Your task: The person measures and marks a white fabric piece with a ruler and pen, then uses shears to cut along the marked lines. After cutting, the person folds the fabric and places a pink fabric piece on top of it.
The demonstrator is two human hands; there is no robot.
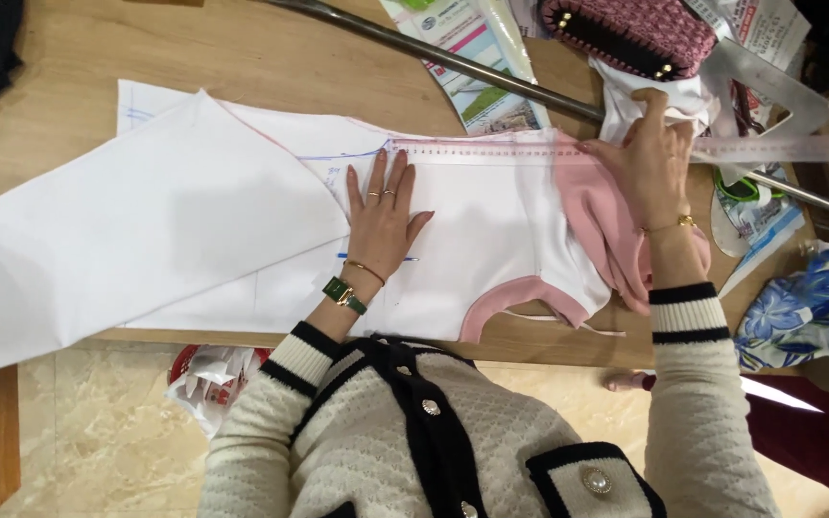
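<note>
My left hand (382, 213) lies flat, fingers spread, on the white garment (477, 240) just below the clear ruler (626, 149), while my right hand (650, 158) presses the ruler's middle, fingers bent, pinching nothing.

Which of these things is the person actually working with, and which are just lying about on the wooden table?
In use:
left hand
right hand
white and pink garment
clear plastic ruler
white pattern paper

Lying about:
long metal rod
pink woven bag
blue floral fabric

Cream knit cardigan (367, 432), black trim, pearl buttons; green watch (344, 294) and gold bangle beside its cuff; rings.
</note>
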